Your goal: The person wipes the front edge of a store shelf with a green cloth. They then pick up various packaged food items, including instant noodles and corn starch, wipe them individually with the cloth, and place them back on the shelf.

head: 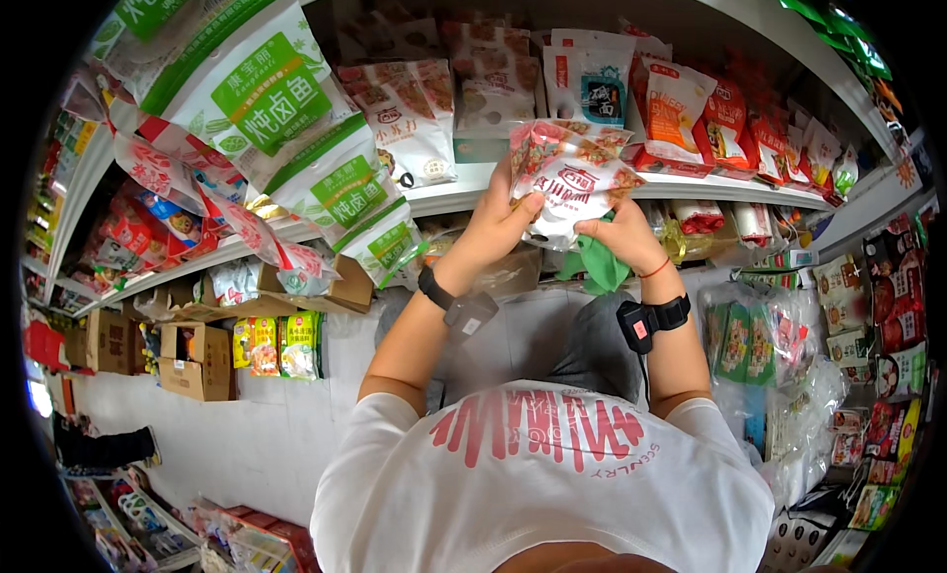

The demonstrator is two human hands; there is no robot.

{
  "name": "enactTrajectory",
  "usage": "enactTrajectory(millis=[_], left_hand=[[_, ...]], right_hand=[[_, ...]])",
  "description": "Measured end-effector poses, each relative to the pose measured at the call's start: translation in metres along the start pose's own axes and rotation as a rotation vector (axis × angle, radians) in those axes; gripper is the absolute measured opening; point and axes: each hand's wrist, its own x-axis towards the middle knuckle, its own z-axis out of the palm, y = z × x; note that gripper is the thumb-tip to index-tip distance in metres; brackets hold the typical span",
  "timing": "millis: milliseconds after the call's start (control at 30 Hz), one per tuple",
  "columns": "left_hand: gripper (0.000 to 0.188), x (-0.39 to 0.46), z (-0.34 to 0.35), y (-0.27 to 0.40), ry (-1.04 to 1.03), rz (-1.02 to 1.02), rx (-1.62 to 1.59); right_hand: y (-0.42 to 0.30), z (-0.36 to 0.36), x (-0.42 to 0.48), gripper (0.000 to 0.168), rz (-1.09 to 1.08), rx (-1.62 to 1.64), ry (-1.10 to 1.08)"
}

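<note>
Both my hands hold a white and red food pouch [566,181] upright in front of the shelf, its printed front facing me. My left hand [503,214] grips its left side, thumb on the front. On the lower right edge, my right hand [625,233] pinches the pouch and also holds a crumpled green cloth [603,259], which hangs below it. Behind the pouch, a white shelf [473,192] carries similar pouches [407,122], a white pouch with a blue panel [590,77] and an orange and white pouch [675,114].
Green and white packets [270,92] hang in a strip at the left, close to my left arm. Under the shelf stand cardboard boxes [196,362] and yellow packets [277,347]. To my right are plastic-wrapped goods [758,336] and packets on a rack [895,299].
</note>
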Motion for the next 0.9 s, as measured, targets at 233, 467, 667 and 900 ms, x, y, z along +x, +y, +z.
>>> enactTrajectory(millis=[233, 467, 667, 900], left_hand=[[0.077, 0.007, -0.009, -0.016, 0.239, 0.231, 0.398], [0.082, -0.009, -0.018, -0.036, 0.199, 0.19, 0.812], [0.085, -0.014, -0.017, -0.028, 0.081, 0.171, 0.958], [0.084, -0.018, -0.019, -0.023, 0.039, 0.165, 0.953]], right_hand=[[-0.002, -0.004, 0.018, 0.043, -0.162, 0.05, 0.362], [-0.008, -0.018, 0.067, 0.039, -0.313, -0.129, 0.627], [-0.016, -0.001, 0.114, 0.043, -0.327, -0.242, 0.566], [-0.038, 0.015, 0.131, 0.046, -0.242, -0.531, 0.445]])
